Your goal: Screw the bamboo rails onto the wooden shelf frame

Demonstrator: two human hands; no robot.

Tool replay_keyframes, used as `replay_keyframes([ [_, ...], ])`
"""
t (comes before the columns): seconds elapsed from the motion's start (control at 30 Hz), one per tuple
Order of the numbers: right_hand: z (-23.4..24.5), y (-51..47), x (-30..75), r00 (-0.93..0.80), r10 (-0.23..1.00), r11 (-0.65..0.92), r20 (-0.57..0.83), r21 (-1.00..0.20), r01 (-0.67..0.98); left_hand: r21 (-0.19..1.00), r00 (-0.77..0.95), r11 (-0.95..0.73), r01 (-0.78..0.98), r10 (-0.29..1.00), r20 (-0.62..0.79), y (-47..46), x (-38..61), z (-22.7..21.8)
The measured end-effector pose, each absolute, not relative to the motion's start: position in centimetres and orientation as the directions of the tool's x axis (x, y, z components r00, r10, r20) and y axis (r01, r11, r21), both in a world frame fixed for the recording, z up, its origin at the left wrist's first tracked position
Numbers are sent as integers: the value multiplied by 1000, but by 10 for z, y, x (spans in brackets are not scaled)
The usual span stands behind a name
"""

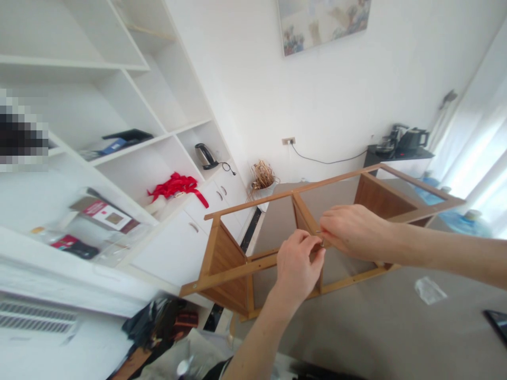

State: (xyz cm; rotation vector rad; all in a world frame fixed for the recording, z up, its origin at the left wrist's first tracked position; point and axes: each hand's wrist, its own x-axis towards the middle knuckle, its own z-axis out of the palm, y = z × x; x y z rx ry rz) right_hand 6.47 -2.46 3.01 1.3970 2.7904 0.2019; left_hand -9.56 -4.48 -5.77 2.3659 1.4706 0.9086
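Observation:
A brown wooden frame [237,268] with slatted or solid end panels and a cross divider lies across the grey table. Over its near rail, close to the middle divider, my left hand [299,261] is closed in a pinch. A tiny shiny metal bit shows at those fingertips, too small to name. My right hand [348,232] is curled closed just to the right and slightly above, almost touching the left. A thin metallic tip pokes out from its fingers; the rest is hidden in the grip.
On the grey tabletop [368,322] lie a clear plastic bag [430,290] and a dark device [497,322]. White shelves at left hold a kettle [206,157] and red ribbon [176,184]. Large water bottles [471,222] stand beyond the frame at right, near a black stand [396,154].

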Motion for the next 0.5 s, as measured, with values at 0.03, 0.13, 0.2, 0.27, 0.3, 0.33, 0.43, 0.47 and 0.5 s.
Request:
replay_keyframes([
  [0.03,31,-25,62,-556,830,550,34,113,827,482,302,-481,732,864,404,-44,-95,-59],
  [0.13,37,-24,57,-511,859,511,-33,101,854,470,279,-492,733,847,452,-43,-95,-65],
  [0.2,42,-22,59,-580,813,582,-51,77,809,444,279,-510,737,828,487,-42,-95,-68],
  [0.27,47,-19,64,-732,681,732,-26,44,680,422,279,-522,741,811,514,-42,-96,-70],
  [0.3,48,-17,67,-808,589,807,-6,43,588,416,278,-526,741,805,523,-42,-97,-71],
  [0.33,49,-15,70,-867,499,865,6,58,498,413,279,-531,740,801,530,-42,-97,-72],
  [0.43,52,-9,77,-935,354,924,-2,158,349,408,277,-534,740,796,539,-43,-97,-73],
  [0.47,53,-8,77,-939,344,923,-14,190,335,405,276,-533,743,795,540,-43,-97,-73],
  [0.5,54,-7,77,-938,344,920,-29,212,331,400,276,-531,747,795,541,-44,-96,-73],
])
